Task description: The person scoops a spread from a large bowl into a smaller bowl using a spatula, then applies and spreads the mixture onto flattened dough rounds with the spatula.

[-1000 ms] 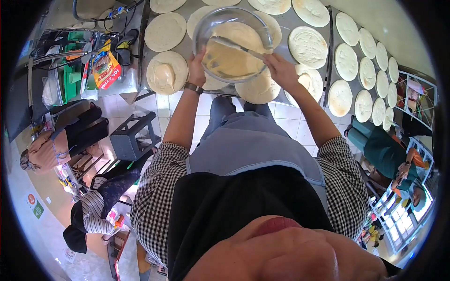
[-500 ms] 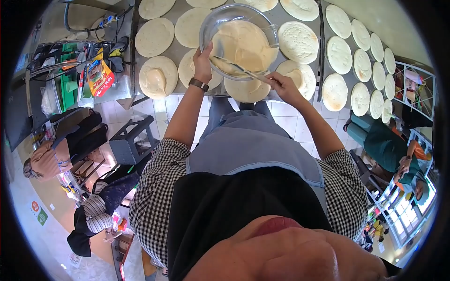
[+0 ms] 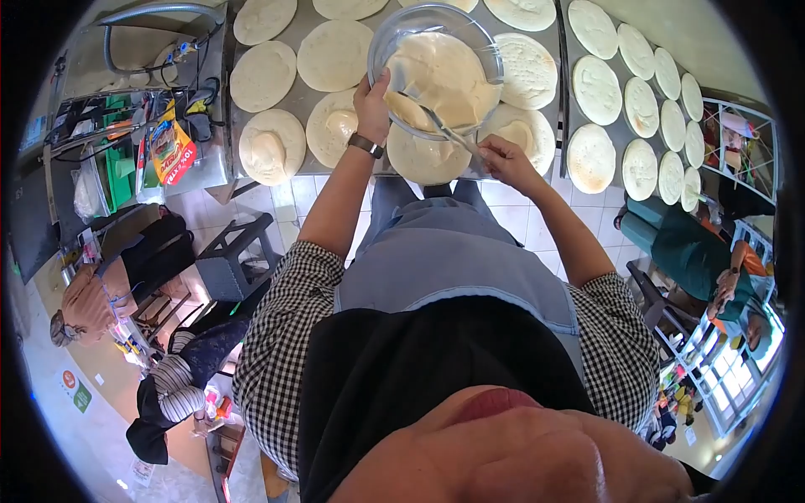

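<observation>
My left hand (image 3: 371, 105) grips the left rim of a clear bowl (image 3: 379, 52), its fingers closed on the edge. The bowl is held over the flat round breads and contains a thick pale cream (image 3: 449, 67). Closed around the handle end of a spatula (image 3: 457, 138) is my right hand (image 3: 507, 163). The spatula's head carries cream and lies at the near left of the bowl. Just beneath the bowl is a round bread (image 3: 428, 161). Dollops of cream sit on the breads at left (image 3: 268, 155), beside my left wrist (image 3: 340, 126), and near my right hand (image 3: 516, 132).
Several more round breads (image 3: 595, 92) cover the metal table and a second surface to the right. A bright packet (image 3: 172, 147) and green containers (image 3: 122, 163) stand left. A dark stool (image 3: 235, 260) is on the floor. Other people (image 3: 696, 260) are on both sides.
The bowl has shifted right relative to the breads, uncovering the dollop beside my left wrist. My right hand and the spatula have moved slightly right and down. The whole view has shifted a little.
</observation>
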Motion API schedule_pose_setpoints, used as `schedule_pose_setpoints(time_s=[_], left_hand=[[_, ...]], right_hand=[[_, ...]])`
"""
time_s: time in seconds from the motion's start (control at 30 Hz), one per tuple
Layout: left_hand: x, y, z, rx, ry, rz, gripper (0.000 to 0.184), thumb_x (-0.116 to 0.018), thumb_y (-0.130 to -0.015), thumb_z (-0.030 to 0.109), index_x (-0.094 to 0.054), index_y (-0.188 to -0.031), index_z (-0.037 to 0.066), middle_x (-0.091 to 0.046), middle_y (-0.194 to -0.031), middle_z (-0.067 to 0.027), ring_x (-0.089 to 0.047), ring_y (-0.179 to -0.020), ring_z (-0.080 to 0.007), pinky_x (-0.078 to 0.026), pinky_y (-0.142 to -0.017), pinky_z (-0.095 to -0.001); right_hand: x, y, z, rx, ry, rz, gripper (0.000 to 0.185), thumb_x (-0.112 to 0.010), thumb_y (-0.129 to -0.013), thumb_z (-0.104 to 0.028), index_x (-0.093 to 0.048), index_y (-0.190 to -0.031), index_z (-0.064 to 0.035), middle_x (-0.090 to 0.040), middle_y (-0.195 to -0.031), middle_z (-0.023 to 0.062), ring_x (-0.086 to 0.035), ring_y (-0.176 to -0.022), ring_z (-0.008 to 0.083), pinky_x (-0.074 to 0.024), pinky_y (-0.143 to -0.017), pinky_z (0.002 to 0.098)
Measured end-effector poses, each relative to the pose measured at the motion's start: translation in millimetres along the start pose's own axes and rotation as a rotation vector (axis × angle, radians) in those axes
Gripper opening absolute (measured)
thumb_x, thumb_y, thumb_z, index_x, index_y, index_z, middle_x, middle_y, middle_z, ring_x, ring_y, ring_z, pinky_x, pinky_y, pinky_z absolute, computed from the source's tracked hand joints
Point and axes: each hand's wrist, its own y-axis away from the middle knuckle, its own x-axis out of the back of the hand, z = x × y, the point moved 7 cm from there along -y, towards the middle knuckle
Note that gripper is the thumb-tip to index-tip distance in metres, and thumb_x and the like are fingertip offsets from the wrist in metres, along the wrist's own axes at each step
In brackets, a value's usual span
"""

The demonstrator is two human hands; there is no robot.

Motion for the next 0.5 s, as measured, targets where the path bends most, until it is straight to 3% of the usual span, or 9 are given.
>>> schedule_pose_setpoints(time_s=[0.07, 0.1, 0.17, 0.3, 0.43, 0.5], left_hand=[[-2.9, -2.3, -0.2, -0.010, -0.030, 0.009, 0.045, -0.061, -0.091, 0.025, -0.055, -0.122, -0.006, -0.062, -0.116, -0.0128, -0.058, -0.101, -0.0184, -0.043, -0.091, -0.0297], [-5.0, -2.2, -0.9, 0.003, -0.037, 0.011, 0.045, -0.061, -0.091, 0.025, -0.055, -0.122, -0.006, -0.061, -0.116, -0.0132, -0.058, -0.101, -0.0186, -0.045, -0.089, -0.0297], [-8.3, -0.8, -2.0, 0.017, -0.045, 0.008, 0.044, -0.060, -0.092, 0.026, -0.054, -0.122, -0.006, -0.061, -0.115, -0.0135, -0.059, -0.100, -0.0188, -0.046, -0.088, -0.0298], [-1.9, -4.1, -17.0, 0.113, 0.109, -0.014, 0.044, -0.058, -0.093, 0.026, -0.050, -0.124, -0.005, -0.061, -0.114, -0.0135, -0.061, -0.098, -0.0208, -0.050, -0.084, -0.0324], [2.4, -15.6, -35.3, 0.151, 0.197, -0.065, 0.046, -0.057, -0.093, 0.027, -0.048, -0.125, -0.006, -0.060, -0.114, -0.0150, -0.062, -0.099, -0.0227, -0.052, -0.084, -0.0352], [3.6, -20.6, -39.0, 0.147, 0.227, -0.070, 0.047, -0.057, -0.093, 0.028, -0.050, -0.122, -0.007, -0.061, -0.113, -0.0165, -0.063, -0.098, -0.0240, -0.052, -0.084, -0.0360]], right_hand=[[-4.8, 3.6, 2.4, -0.198, -0.222, -0.059, 0.013, -0.049, -0.097, -0.019, -0.055, -0.100, -0.0084, -0.053, -0.068, 0.0022, -0.042, -0.049, 0.0037, -0.0307, -0.041, 0.0177], [-2.6, 2.6, 5.7, -0.197, -0.224, -0.056, 0.013, -0.049, -0.097, -0.019, -0.055, -0.100, -0.0084, -0.053, -0.068, 0.0022, -0.042, -0.049, 0.0037, -0.0307, -0.041, 0.0177], [-12.2, 1.2, 20.1, -0.276, -0.650, -0.208, 0.013, -0.049, -0.097, -0.022, -0.053, -0.100, -0.0095, -0.053, -0.069, 0.0036, -0.038, -0.042, 0.0033, -0.0262, -0.035, 0.0161], [-17.0, 0.7, 37.9, -0.249, -0.914, -0.324, 0.013, -0.050, -0.096, -0.021, -0.052, -0.101, -0.0088, -0.053, -0.070, 0.0064, -0.037, -0.041, 0.0043, -0.0258, -0.034, 0.0153], [23.7, 3.5, 43.0, -0.100, -0.918, -0.206, 0.013, -0.052, -0.095, -0.020, -0.052, -0.101, -0.0086, -0.053, -0.070, 0.0064, -0.037, -0.041, 0.0053, -0.0262, -0.034, 0.0164], [61.4, 6.6, 54.1, -0.091, -0.857, -0.043, 0.013, -0.053, -0.094, -0.020, -0.053, -0.101, -0.0089, -0.055, -0.070, 0.0053, -0.038, -0.041, 0.0059, -0.0263, -0.035, 0.0173]])
